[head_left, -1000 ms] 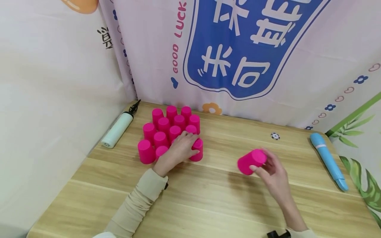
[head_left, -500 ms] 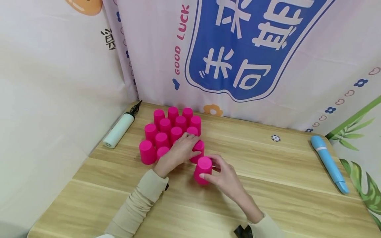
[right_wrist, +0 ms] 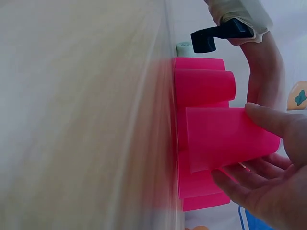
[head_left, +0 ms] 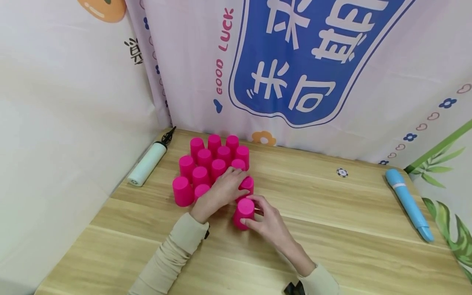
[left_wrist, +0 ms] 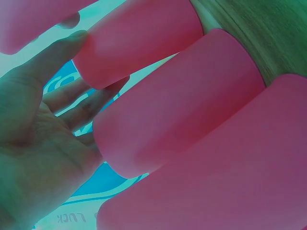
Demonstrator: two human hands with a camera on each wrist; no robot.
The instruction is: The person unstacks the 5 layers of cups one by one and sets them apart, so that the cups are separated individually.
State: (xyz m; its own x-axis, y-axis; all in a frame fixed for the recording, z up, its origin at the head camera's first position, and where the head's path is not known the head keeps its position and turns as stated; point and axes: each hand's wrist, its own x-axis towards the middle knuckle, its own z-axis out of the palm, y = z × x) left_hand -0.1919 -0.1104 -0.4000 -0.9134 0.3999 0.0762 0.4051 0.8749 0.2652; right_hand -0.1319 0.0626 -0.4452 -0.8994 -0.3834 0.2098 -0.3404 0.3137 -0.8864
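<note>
Pinching an upturned pink cup (head_left: 243, 212) beside the cup cluster (head_left: 212, 166) near the worktop's (head_left: 332, 229) far-left corner, the right hand (head_left: 271, 223) grips; left hand (head_left: 221, 190) rests spread on the cluster.

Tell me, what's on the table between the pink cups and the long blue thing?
Just one small round black-and-white disc lies on the table between the pink cups and the blue thing; the rest is bare wood, seen from the head view.

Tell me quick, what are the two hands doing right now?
Left hand: open, fingers resting on the cup cluster.
Right hand: fingers curled around one pink cup, holding it on the table.
</note>
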